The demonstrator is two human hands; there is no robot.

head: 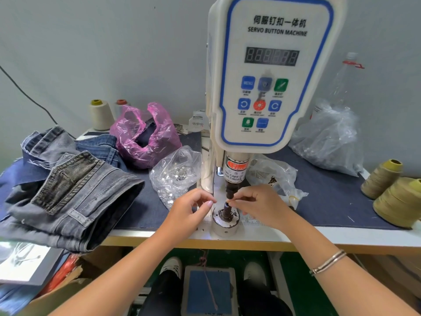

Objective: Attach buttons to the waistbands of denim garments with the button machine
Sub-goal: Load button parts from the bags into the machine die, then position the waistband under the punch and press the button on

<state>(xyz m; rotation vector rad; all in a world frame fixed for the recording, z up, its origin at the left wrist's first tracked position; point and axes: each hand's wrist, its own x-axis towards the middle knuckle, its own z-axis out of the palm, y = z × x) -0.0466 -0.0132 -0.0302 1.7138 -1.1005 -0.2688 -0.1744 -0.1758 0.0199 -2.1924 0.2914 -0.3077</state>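
- The denim garments (70, 190) are judged heavy, soft and floppy; the stiffer waistband edge is the likely place to grip.
- The buttons in the clear bag (175, 174) are judged small, hard and prone to slip; pinch them at the rim.
- The right hand (257, 204) pinches a small part at the lower die (226, 212) of the button machine (268, 76), under the punch.
- The left hand (191, 208) is loosely curled just beside the die; whether it holds anything cannot be told.
- The garments lie folded on the table (341, 201), left of both hands, untouched.

bare cloth strip (145, 201) between folded jeans (75, 197) and button bag (175, 174)
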